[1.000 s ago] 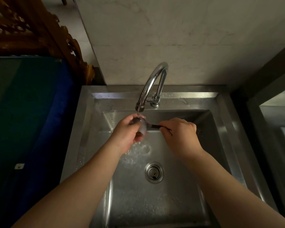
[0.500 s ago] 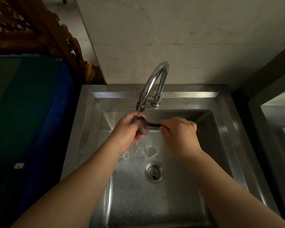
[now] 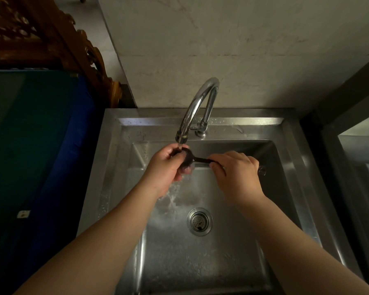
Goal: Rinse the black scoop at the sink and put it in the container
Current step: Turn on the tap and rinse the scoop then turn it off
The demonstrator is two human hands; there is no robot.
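sink point(image 3: 294, 167): steel, tap running | right hand point(image 3: 238, 172): pinching the handle | left hand point(image 3: 168, 167): cupped around the bowl | black scoop point(image 3: 189, 157): under the stream; likely light, stiff, wet-slippery, best gripped mid-handle | container: unseen

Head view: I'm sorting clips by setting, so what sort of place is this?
Probably a home kitchen or wash area: a stainless steel sink with a drain strainer, a curved chrome faucet running water, and a pale wall behind.
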